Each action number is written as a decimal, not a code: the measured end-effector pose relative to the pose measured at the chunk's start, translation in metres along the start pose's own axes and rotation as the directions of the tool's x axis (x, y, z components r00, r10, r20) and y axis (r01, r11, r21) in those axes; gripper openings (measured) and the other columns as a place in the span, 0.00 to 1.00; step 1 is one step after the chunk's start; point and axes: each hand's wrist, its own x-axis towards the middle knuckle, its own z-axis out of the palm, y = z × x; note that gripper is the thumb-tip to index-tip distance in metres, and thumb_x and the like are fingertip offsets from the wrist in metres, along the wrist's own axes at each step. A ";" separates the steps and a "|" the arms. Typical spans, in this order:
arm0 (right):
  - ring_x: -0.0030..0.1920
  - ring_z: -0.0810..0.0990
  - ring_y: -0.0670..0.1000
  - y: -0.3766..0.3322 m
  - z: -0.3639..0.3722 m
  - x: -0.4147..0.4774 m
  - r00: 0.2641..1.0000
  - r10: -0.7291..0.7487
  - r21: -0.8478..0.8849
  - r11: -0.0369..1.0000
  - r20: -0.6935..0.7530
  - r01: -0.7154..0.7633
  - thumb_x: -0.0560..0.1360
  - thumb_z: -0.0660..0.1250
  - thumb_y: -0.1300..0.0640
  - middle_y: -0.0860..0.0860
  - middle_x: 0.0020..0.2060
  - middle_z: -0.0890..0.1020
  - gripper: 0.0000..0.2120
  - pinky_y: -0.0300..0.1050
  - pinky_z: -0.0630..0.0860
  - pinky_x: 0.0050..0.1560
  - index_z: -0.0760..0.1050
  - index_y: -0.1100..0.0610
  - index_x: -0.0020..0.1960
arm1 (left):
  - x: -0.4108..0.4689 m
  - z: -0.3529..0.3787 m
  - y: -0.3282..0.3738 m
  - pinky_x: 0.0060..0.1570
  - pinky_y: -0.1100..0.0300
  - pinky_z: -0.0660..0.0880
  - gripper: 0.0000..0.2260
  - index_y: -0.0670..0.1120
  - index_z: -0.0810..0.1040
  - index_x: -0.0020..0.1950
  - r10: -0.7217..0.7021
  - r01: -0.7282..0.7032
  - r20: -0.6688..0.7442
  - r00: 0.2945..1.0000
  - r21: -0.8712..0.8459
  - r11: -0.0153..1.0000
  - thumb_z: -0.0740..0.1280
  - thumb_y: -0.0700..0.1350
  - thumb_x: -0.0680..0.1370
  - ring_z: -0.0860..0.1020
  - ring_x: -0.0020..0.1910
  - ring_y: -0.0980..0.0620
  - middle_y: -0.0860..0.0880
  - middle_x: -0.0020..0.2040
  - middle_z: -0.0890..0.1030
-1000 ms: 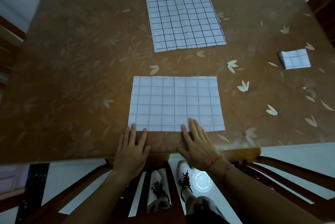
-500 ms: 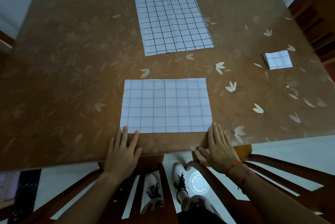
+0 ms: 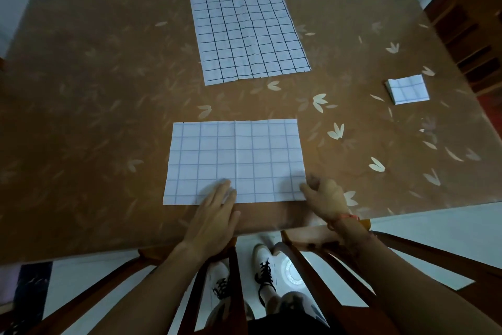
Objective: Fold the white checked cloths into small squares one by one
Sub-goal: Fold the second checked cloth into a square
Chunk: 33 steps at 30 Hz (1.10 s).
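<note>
A white checked cloth (image 3: 236, 155) lies flat as a wide rectangle near the table's front edge, with a faint crease down its middle. My left hand (image 3: 214, 215) rests flat, fingers apart, with its fingertips on the middle of the cloth's near edge. At the cloth's near right corner, my right hand (image 3: 324, 199) is curled with its fingers closed on that corner; the hand is blurred. A second, larger checked cloth (image 3: 247, 30) with darker lines is spread at the far side. A cloth folded into a small square (image 3: 407, 89) sits at the right.
The brown table (image 3: 89, 106) has a pale leaf pattern. Wooden chair backs (image 3: 320, 280) stand below the front edge, with my shoes between them. Dark wooden furniture (image 3: 472, 30) stands beyond the table's right edge.
My left hand slid right from the cloth's near left corner to the middle of its near edge. My right hand went from flat beside the right corner to curled on it.
</note>
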 end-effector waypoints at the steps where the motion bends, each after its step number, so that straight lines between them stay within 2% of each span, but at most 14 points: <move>1: 0.44 0.77 0.55 0.003 -0.001 0.004 0.996 0.083 0.095 0.992 0.024 -0.085 0.75 0.65 0.54 0.52 0.39 0.80 0.09 0.44 0.72 0.47 0.79 0.58 0.49 | 0.004 0.001 0.002 0.72 0.55 0.50 0.30 0.43 0.65 0.74 0.040 -0.040 -0.014 0.999 0.002 0.999 0.45 0.58 0.79 0.56 0.76 0.47 0.44 0.77 0.60; 3: 0.46 0.79 0.57 -0.004 -0.008 0.015 0.990 0.134 0.184 0.973 0.053 -0.142 0.73 0.66 0.53 0.53 0.40 0.82 0.09 0.46 0.76 0.51 0.81 0.54 0.50 | 0.006 0.009 0.004 0.74 0.51 0.53 0.31 0.44 0.64 0.75 0.047 -0.048 0.032 0.998 0.045 0.998 0.44 0.59 0.78 0.55 0.77 0.46 0.45 0.78 0.58; 5: 0.41 0.82 0.59 0.002 -0.007 0.030 0.977 0.195 0.238 0.948 0.091 -0.212 0.70 0.67 0.52 0.54 0.34 0.83 0.06 0.52 0.80 0.48 0.82 0.50 0.37 | 0.008 0.017 0.001 0.74 0.49 0.54 0.30 0.45 0.65 0.75 0.022 -0.025 0.040 0.999 0.076 0.997 0.45 0.58 0.78 0.54 0.77 0.46 0.45 0.77 0.59; 6: 0.36 0.80 0.59 0.005 -0.007 0.036 0.969 0.216 0.274 0.931 0.117 -0.241 0.69 0.67 0.53 0.53 0.29 0.80 0.09 0.52 0.80 0.43 0.80 0.51 0.31 | 0.008 0.020 -0.001 0.73 0.49 0.54 0.30 0.44 0.65 0.74 0.017 -0.019 0.029 0.999 0.080 0.997 0.46 0.58 0.78 0.55 0.77 0.45 0.45 0.77 0.59; 8: 0.25 0.73 0.54 0.002 -0.009 0.038 0.952 0.253 0.311 0.903 0.175 -0.297 0.72 0.66 0.57 0.52 0.21 0.74 0.15 0.45 0.73 0.31 0.74 0.55 0.26 | 0.007 0.021 -0.001 0.73 0.48 0.55 0.28 0.44 0.66 0.74 0.022 -0.023 0.013 1.000 0.087 0.996 0.49 0.57 0.79 0.57 0.76 0.45 0.44 0.77 0.61; 10: 0.22 0.69 0.52 0.006 -0.007 0.045 0.935 0.255 0.333 0.884 0.248 -0.330 0.74 0.65 0.58 0.52 0.19 0.72 0.20 0.41 0.68 0.27 0.71 0.56 0.23 | 0.007 0.022 -0.001 0.72 0.46 0.59 0.27 0.44 0.67 0.73 0.021 -0.022 0.009 1.000 0.092 0.996 0.50 0.56 0.79 0.58 0.76 0.45 0.44 0.76 0.62; 12: 0.21 0.69 0.52 0.004 -0.005 0.050 0.934 0.261 0.358 0.871 0.245 -0.338 0.74 0.67 0.56 0.53 0.19 0.73 0.23 0.40 0.67 0.25 0.72 0.57 0.20 | 0.008 0.023 -0.001 0.72 0.46 0.60 0.27 0.45 0.67 0.73 0.012 -0.012 0.002 1.000 0.082 0.997 0.50 0.56 0.79 0.58 0.76 0.45 0.45 0.76 0.62; 14: 0.20 0.70 0.51 0.005 -0.005 0.054 0.940 0.262 0.365 0.871 0.219 -0.328 0.74 0.70 0.54 0.52 0.20 0.74 0.19 0.36 0.67 0.21 0.74 0.55 0.25 | 0.008 0.024 -0.002 0.72 0.46 0.59 0.27 0.45 0.66 0.74 0.004 -0.003 -0.011 1.000 0.074 0.997 0.50 0.56 0.78 0.56 0.76 0.46 0.46 0.77 0.61; 16: 0.25 0.73 0.49 0.000 -0.005 0.055 0.950 0.227 0.355 0.888 0.215 -0.292 0.74 0.71 0.53 0.49 0.23 0.75 0.14 0.34 0.68 0.20 0.75 0.56 0.32 | 0.007 0.027 -0.003 0.73 0.46 0.58 0.27 0.46 0.65 0.74 -0.001 0.001 0.002 1.000 0.070 0.998 0.49 0.56 0.78 0.55 0.77 0.47 0.47 0.77 0.60; 19: 0.34 0.76 0.47 -0.007 -0.005 0.062 0.962 0.175 0.301 0.924 0.212 -0.235 0.72 0.73 0.52 0.49 0.32 0.77 0.12 0.39 0.75 0.32 0.77 0.59 0.37 | 0.008 0.028 -0.004 0.72 0.46 0.60 0.26 0.46 0.66 0.74 0.006 -0.006 0.000 1.000 0.075 0.997 0.50 0.55 0.78 0.56 0.77 0.47 0.47 0.77 0.61; 25: 0.43 0.83 0.57 -0.018 -0.004 0.086 0.974 0.139 0.291 0.938 0.180 -0.187 0.70 0.75 0.53 0.57 0.43 0.83 0.13 0.55 0.82 0.46 0.81 0.63 0.47 | 0.006 0.028 -0.003 0.73 0.49 0.58 0.25 0.45 0.67 0.73 0.012 -0.008 -0.034 0.999 0.104 0.995 0.51 0.54 0.79 0.57 0.76 0.47 0.47 0.77 0.61; 27: 0.44 0.84 0.59 -0.021 -0.003 0.091 0.976 0.125 0.267 0.948 0.180 -0.171 0.70 0.75 0.57 0.58 0.44 0.84 0.11 0.57 0.82 0.46 0.81 0.63 0.48 | 0.006 0.028 -0.003 0.73 0.49 0.57 0.26 0.45 0.65 0.74 0.017 -0.013 -0.030 0.999 0.112 0.994 0.51 0.54 0.79 0.55 0.77 0.48 0.47 0.77 0.60; 30: 0.43 0.82 0.57 -0.022 -0.008 0.088 0.983 0.121 0.267 0.951 0.136 -0.154 0.70 0.75 0.58 0.57 0.42 0.83 0.09 0.52 0.81 0.46 0.81 0.62 0.46 | 0.009 0.026 -0.006 0.73 0.48 0.58 0.26 0.44 0.64 0.74 0.031 -0.026 -0.037 0.999 0.110 0.994 0.52 0.54 0.78 0.55 0.76 0.48 0.47 0.77 0.60; 33: 0.37 0.81 0.53 -0.014 -0.018 0.075 0.983 0.176 0.366 0.912 0.056 -0.184 0.70 0.75 0.58 0.54 0.37 0.82 0.07 0.45 0.81 0.37 0.80 0.61 0.43 | 0.020 0.016 -0.008 0.71 0.49 0.60 0.27 0.42 0.67 0.73 0.040 -0.029 -0.089 0.995 0.118 0.993 0.54 0.53 0.77 0.60 0.75 0.47 0.44 0.75 0.65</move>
